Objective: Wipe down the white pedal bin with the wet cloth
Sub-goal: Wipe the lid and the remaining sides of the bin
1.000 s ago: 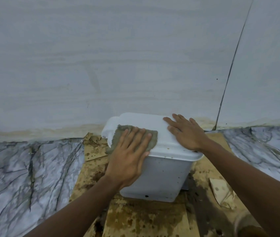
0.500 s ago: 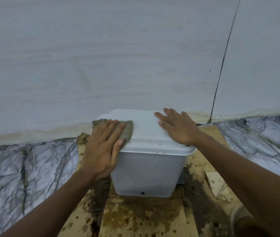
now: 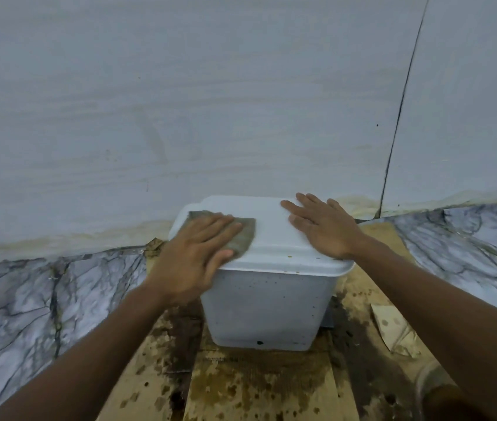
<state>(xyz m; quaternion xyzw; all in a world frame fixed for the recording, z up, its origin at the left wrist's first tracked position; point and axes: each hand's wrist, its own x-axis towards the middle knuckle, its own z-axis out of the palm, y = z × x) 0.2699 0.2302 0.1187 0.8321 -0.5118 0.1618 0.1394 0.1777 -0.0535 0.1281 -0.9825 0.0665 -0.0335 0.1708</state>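
Standing against the far wall on stained cardboard, the white pedal bin has its lid closed. Left hand lies flat on the lid's left end, fingers extended, pressing the wet cloth down rather than clutching it. Right hand rests open-palmed on the lid's right side, grasping nothing. Dark specks dot the bin's near face. Marble floor either side.

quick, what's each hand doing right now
left hand: open, flat, pressing the cloth on the bin lid
right hand: open, flat on the lid, holding nothing
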